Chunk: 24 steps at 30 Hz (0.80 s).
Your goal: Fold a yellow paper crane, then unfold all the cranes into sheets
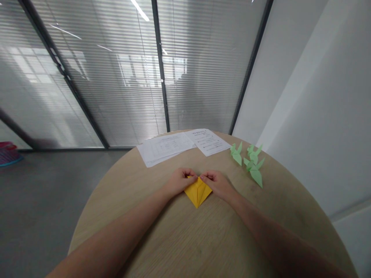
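Observation:
A folded yellow paper lies on the round wooden table, its point aimed toward me. My left hand pinches its upper left edge with curled fingers. My right hand pinches the upper right edge the same way. The fingertips of both hands nearly meet at the paper's top middle, and parts of the paper lie hidden under them.
Several folded green paper cranes lie at the table's right. Two printed white sheets rest at the far edge. Glass walls with blinds stand behind, a white wall at the right, and a coloured basket on the floor far left.

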Each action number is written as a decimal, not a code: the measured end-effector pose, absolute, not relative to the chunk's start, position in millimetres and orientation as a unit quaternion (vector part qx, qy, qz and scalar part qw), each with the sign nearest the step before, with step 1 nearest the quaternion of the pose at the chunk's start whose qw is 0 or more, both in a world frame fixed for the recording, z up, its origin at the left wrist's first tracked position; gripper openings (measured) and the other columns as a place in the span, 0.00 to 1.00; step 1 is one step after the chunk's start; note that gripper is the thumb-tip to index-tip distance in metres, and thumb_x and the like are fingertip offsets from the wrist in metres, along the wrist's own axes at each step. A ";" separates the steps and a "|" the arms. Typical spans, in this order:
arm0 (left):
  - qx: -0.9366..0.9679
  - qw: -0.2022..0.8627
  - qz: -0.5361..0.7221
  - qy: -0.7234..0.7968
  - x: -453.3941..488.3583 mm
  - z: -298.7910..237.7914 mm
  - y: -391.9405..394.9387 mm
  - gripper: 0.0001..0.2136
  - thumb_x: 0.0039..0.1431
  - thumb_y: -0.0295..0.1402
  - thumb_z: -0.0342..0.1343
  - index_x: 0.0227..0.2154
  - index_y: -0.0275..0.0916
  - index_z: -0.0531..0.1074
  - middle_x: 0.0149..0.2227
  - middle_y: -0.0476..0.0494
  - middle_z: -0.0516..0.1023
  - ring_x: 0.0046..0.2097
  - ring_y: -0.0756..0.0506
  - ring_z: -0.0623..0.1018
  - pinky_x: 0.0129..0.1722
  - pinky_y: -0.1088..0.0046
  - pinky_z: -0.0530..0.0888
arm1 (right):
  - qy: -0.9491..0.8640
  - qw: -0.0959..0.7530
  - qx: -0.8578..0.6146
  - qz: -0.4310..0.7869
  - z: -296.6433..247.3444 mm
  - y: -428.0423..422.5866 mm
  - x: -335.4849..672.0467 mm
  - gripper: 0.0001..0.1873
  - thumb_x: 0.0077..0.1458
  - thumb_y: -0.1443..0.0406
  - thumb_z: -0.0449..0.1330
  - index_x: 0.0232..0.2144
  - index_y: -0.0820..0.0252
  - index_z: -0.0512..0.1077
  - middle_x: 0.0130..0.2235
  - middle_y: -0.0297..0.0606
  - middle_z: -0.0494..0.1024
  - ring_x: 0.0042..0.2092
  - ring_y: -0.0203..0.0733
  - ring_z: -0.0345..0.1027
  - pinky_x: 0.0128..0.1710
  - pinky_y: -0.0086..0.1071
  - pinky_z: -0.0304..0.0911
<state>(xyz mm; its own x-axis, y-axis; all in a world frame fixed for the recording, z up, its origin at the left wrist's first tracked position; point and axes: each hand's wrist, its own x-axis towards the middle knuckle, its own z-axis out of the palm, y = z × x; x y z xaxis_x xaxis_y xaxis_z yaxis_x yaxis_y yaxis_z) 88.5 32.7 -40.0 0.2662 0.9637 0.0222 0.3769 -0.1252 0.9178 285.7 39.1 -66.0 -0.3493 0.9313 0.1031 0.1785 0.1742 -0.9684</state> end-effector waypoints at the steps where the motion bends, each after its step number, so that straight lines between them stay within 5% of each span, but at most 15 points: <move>1: 0.664 0.437 0.342 0.501 88.8 -40.1 33.0 0.12 0.50 0.42 0.59 0.28 0.36 0.76 0.26 0.47 0.76 0.29 0.48 0.71 0.29 0.73 0.66 | -0.658 0.389 -0.419 0.490 -66.4 39.3 285.7 0.14 0.53 0.52 0.63 0.27 0.56 0.75 0.27 0.34 0.76 0.29 0.39 0.67 0.28 0.30 0.58; 12: 0.617 0.462 0.402 0.493 87.2 -39.1 35.5 0.13 0.51 0.43 0.59 0.23 0.38 0.69 0.22 0.52 0.68 0.25 0.51 0.65 0.27 0.74 0.60 | -0.604 0.423 -0.433 0.519 -63.6 41.6 289.9 0.15 0.53 0.51 0.62 0.30 0.56 0.75 0.32 0.37 0.80 0.33 0.42 0.72 0.33 0.32 0.64; 20: 0.564 0.497 0.461 0.472 87.9 -37.5 34.7 0.17 0.54 0.48 0.59 0.30 0.38 0.73 0.27 0.48 0.76 0.28 0.49 0.71 0.29 0.74 0.65 | -0.573 0.457 -0.438 0.520 -65.9 43.8 289.6 0.14 0.52 0.51 0.63 0.30 0.56 0.74 0.34 0.37 0.81 0.36 0.45 0.74 0.36 0.35 0.67; 24: 0.618 0.502 0.381 0.469 86.2 -36.3 33.8 0.19 0.53 0.49 0.61 0.32 0.36 0.78 0.30 0.45 0.79 0.30 0.48 0.73 0.31 0.72 0.67 | -0.587 0.448 -0.427 0.522 -64.0 41.1 288.7 0.14 0.52 0.51 0.64 0.30 0.55 0.75 0.33 0.36 0.80 0.35 0.43 0.73 0.35 0.34 0.66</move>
<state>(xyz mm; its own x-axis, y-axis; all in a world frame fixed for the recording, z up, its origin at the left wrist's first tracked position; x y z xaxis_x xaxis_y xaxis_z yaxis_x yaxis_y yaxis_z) 86.2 33.8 -36.3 0.2690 0.9631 -0.0004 0.1972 -0.0547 0.9788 288.7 41.1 -64.0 -0.2334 0.9691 0.0802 0.0333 0.0904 -0.9953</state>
